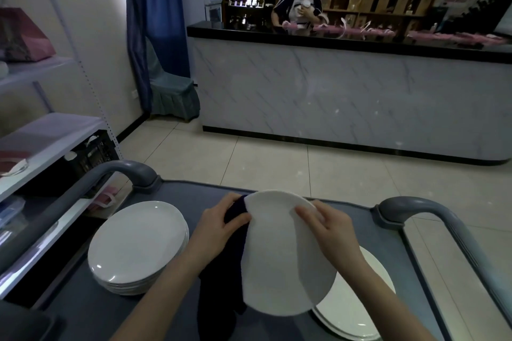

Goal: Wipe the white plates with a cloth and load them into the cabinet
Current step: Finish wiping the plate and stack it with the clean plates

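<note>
A white plate (279, 257) is held tilted above the grey cart top (171, 191). My left hand (219, 227) grips a dark cloth (221, 274) against the plate's left rim; the cloth hangs down behind and below the plate. My right hand (327, 225) pinches the plate's upper right rim, fingers lying over its face. A stack of several white plates (138, 243) sits on the cart to the left. Another white plate (357, 302) lies on the cart at the right, partly hidden under the held plate.
The cart has grey handles at the back left (130, 171) and right (410, 207). White shelving (44, 141) with a black crate stands to the left. A marble-fronted counter (332, 97) crosses the room ahead, with a person behind it. Tiled floor lies between.
</note>
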The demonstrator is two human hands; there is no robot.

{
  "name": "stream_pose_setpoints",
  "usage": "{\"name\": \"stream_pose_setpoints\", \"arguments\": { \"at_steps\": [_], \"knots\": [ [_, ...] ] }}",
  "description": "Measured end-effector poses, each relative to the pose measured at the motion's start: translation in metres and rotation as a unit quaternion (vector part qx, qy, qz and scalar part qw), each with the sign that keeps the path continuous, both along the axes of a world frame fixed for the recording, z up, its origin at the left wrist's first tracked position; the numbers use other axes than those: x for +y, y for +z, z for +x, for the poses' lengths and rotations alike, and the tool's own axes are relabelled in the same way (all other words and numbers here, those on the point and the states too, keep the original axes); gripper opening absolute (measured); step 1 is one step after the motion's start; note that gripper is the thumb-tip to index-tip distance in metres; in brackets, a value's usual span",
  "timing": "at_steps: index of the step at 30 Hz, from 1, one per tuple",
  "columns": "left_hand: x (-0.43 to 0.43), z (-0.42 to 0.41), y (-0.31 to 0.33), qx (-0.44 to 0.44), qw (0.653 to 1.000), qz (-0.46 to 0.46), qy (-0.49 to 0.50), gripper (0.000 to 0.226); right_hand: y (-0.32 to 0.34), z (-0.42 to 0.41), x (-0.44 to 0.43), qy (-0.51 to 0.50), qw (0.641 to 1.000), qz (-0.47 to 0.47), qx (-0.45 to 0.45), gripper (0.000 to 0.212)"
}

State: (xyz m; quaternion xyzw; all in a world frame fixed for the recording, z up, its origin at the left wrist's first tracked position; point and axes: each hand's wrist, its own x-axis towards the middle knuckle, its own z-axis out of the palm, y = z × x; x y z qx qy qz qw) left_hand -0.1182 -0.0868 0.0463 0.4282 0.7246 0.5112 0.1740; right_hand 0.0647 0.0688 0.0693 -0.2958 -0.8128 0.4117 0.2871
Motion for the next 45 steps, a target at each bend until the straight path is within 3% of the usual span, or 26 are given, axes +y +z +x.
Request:
{"name": "stream_pose_setpoints", "arguments": {
  "at_steps": [3, 6, 8, 10, 13, 16, 19, 21, 23, 25, 29, 32, 34, 39, 43, 45],
  "knots": [
    [0.006, 0.004, 0.005, 0.032, 0.998, -0.042, -0.035, 0.012, 0.009, -0.007, -0.002, 0.068, 0.996, 0.033, -0.051, 0.036],
    [0.002, 0.01, -0.003, 0.019, 0.998, -0.002, 0.059, 0.009, 0.007, -0.005, -0.007, 0.018, 1.0, 0.0, 0.003, 0.04],
    [0.0, 0.021, -0.015, -0.041, 0.985, 0.048, 0.164, 0.006, -0.002, -0.006, -0.016, -0.086, 0.989, -0.074, 0.092, 0.044],
    [0.002, 0.036, -0.03, -0.146, 0.959, 0.072, 0.233, 0.005, -0.011, -0.014, -0.031, -0.192, 0.951, -0.173, 0.169, 0.044],
    [0.001, 0.043, -0.042, -0.227, 0.936, 0.085, 0.254, 0.01, -0.026, -0.017, -0.043, -0.228, 0.934, -0.221, 0.166, 0.039],
    [-0.005, 0.031, -0.04, -0.187, 0.951, 0.093, 0.229, 0.011, -0.024, -0.004, -0.027, -0.148, 0.965, -0.184, 0.115, 0.031],
    [-0.011, 0.019, -0.026, -0.073, 0.986, 0.068, 0.135, 0.016, -0.004, 0.002, 0.002, -0.042, 0.995, -0.077, 0.039, 0.009],
    [-0.009, 0.018, -0.016, -0.006, 0.998, 0.034, 0.057, 0.015, 0.009, -0.002, 0.013, 0.061, 0.996, -0.011, -0.061, 0.009],
    [-0.005, 0.021, -0.009, 0.017, 1.0, 0.009, 0.013, 0.012, 0.01, -0.007, 0.014, 0.136, 0.979, 0.045, -0.143, 0.025],
    [-0.002, 0.023, -0.006, 0.018, 1.0, 0.01, 0.013, 0.01, 0.006, -0.007, 0.013, 0.138, 0.982, 0.041, -0.118, 0.036],
    [-0.001, 0.029, -0.011, -0.005, 0.991, 0.065, 0.12, 0.011, -0.005, 0.0, 0.007, 0.027, 0.999, -0.045, 0.013, 0.029],
    [-0.004, 0.037, -0.026, -0.099, 0.974, 0.084, 0.188, 0.006, -0.011, -0.001, -0.002, -0.103, 0.978, -0.149, 0.105, 0.031],
    [-0.007, 0.036, -0.032, -0.136, 0.97, 0.074, 0.185, 0.005, -0.015, 0.0, -0.006, -0.133, 0.971, -0.164, 0.112, 0.032],
    [-0.009, 0.025, -0.015, -0.078, 0.988, 0.082, 0.103, 0.013, -0.003, 0.008, 0.002, -0.056, 0.994, -0.069, 0.068, 0.031],
    [-0.003, 0.015, 0.003, 0.015, 1.0, 0.018, 0.014, 0.011, 0.012, 0.002, 0.008, 0.065, 0.997, 0.041, -0.032, 0.031],
    [-0.001, 0.013, 0.007, 0.033, 0.999, -0.008, -0.023, 0.008, 0.012, 0.0, 0.007, 0.095, 0.993, 0.053, -0.044, 0.034]
  ]
}}
